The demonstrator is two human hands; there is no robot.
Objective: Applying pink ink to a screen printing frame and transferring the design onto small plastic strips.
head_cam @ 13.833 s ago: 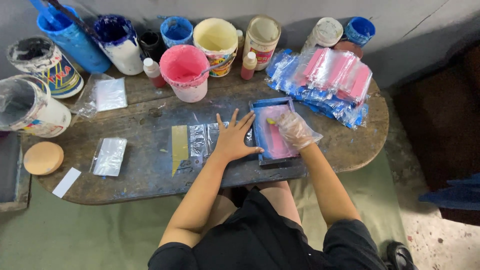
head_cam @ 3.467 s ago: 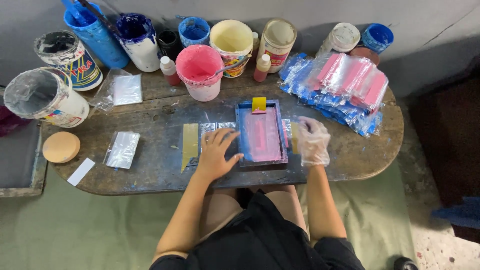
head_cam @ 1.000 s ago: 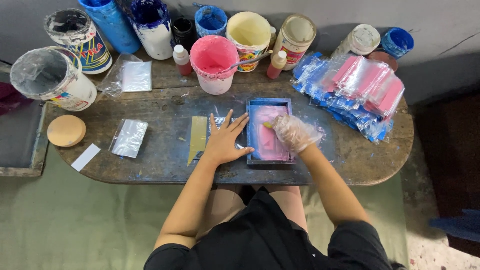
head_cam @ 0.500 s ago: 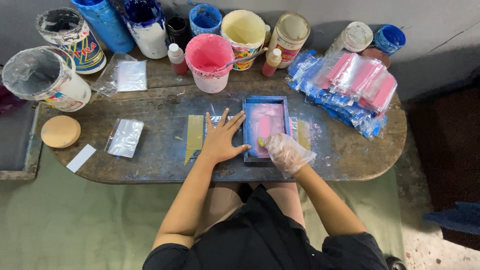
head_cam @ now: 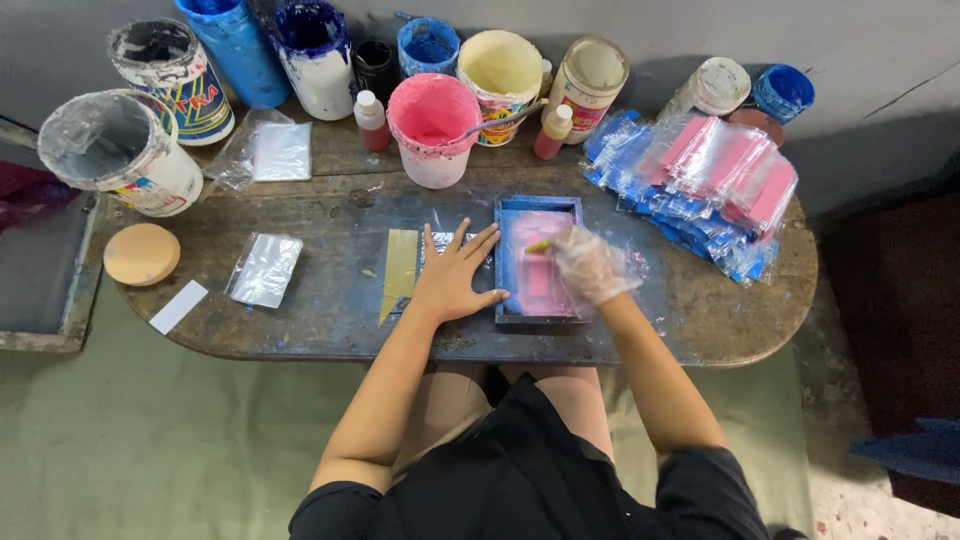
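Observation:
A small blue-framed printing screen (head_cam: pixel 520 205) smeared with pink ink lies on the worn wooden table (head_cam: pixel 330 320). My right hand (head_cam: pixel 590 265), in a clear plastic glove, grips a small yellow squeegee (head_cam: pixel 538 246) pressed onto the pink mesh. My left hand (head_cam: pixel 455 280) lies flat with fingers spread, pinning clear plastic pouches (head_cam: pixel 435 243) and the screen's left edge. A yellow strip (head_cam: pixel 400 265) lies just left of that hand.
Paint buckets and tubs line the table's back: a pink one (head_cam: pixel 432 125), a cream one (head_cam: pixel 497 70), blue ones (head_cam: pixel 312 45), a white one (head_cam: pixel 115 150). A heap of printed pink-and-blue pouches (head_cam: pixel 715 175) sits right. Loose clear pouches (head_cam: pixel 263 268), a round lid (head_cam: pixel 141 253).
My right hand has moved from the screen's near right corner back up onto the pink mesh with the squeegee. The left hand stays flat in place.

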